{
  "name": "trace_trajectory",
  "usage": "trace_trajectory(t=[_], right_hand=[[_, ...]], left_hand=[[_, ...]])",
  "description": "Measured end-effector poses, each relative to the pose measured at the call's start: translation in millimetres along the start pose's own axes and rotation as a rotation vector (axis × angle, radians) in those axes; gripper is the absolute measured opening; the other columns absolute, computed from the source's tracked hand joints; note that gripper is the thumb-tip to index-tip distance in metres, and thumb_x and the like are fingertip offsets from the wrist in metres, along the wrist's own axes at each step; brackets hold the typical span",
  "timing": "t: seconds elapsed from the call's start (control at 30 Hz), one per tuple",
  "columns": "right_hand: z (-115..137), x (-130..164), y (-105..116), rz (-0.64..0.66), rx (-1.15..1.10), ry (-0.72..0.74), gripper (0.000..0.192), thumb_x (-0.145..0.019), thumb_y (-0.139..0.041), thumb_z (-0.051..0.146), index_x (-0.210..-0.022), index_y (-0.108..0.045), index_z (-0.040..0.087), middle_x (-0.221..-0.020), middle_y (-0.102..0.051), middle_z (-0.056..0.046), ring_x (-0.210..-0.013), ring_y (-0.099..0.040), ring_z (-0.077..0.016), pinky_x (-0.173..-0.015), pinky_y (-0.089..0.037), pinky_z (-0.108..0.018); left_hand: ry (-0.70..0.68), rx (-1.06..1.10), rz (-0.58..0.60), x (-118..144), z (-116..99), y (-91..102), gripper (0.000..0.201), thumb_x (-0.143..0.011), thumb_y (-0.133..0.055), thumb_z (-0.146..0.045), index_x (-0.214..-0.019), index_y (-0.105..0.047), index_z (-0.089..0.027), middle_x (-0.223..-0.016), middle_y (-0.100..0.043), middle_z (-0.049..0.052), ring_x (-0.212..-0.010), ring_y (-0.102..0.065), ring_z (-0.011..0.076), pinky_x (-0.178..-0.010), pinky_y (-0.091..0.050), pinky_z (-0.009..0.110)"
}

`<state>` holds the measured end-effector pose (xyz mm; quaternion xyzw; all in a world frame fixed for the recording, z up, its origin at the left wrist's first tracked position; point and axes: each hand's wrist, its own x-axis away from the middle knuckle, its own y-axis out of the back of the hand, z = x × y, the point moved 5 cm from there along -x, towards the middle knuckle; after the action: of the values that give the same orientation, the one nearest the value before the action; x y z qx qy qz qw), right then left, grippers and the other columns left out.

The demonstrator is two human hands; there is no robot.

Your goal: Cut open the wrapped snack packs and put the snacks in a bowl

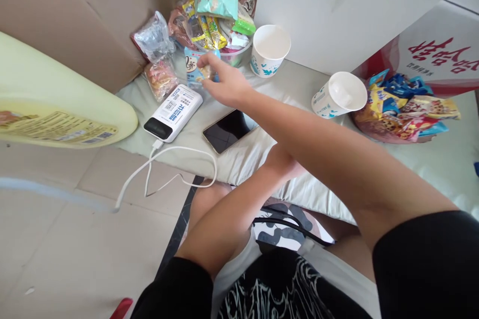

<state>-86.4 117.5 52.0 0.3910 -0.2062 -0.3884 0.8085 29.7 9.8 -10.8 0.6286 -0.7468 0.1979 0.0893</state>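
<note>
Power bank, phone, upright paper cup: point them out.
power bank (173,112), head view, middle of its white top face
phone (225,130), head view, centre of its dark screen
upright paper cup (270,51), head view, its outer wall

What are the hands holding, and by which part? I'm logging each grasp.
The right hand pinches a small blue snack packet by its right edge. The left hand is hidden behind the right arm, so its hold cannot be told.

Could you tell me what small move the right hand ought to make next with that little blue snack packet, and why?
Probably lift the blue snack packet straight up. The right hand already has its fingers on it, but it stands hemmed in between the power bank and the snack bowl.
</note>
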Motion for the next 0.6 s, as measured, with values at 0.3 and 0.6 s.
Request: trace_trajectory(t=[0.3, 0.6], right_hand=[[-74.2, 184.7, 82.3, -0.553, 0.099, 0.050, 0.040, -0.102, -0.045, 0.034, -0.142, -0.042, 0.031, -0.132, -0.060, -0.014, -0.113, -0.067, -0.0275, -0.088, -0.060, -0.045], [-147.9, 327.3, 73.8, -0.877, 0.246, 0.183, 0.033, -0.092, -0.066, 0.019, -0.122, -0.065, 0.033, -0.117, -0.074, -0.011, -0.109, -0.073, -0.0291, -0.094, -0.063, -0.051]], left_hand=[[-0.198, -0.723, 0.151, 1.6, -7.2, -6.3, 0.011, -0.088, -0.057, -0.026, -0.088, -0.066, -0.019, -0.090, -0.076, 0.009, -0.089, -0.070, 0.0268, -0.077, -0.052, 0.036], [0.109, 0.164, 0.440, -4.1, 9.3, -41.2, 0.072, -0.073, -0.072, -0.081, -0.115, -0.062, -0.023, -0.109, -0.078, 0.012, -0.097, -0.076, 0.0256, -0.084, -0.060, 0.037]])
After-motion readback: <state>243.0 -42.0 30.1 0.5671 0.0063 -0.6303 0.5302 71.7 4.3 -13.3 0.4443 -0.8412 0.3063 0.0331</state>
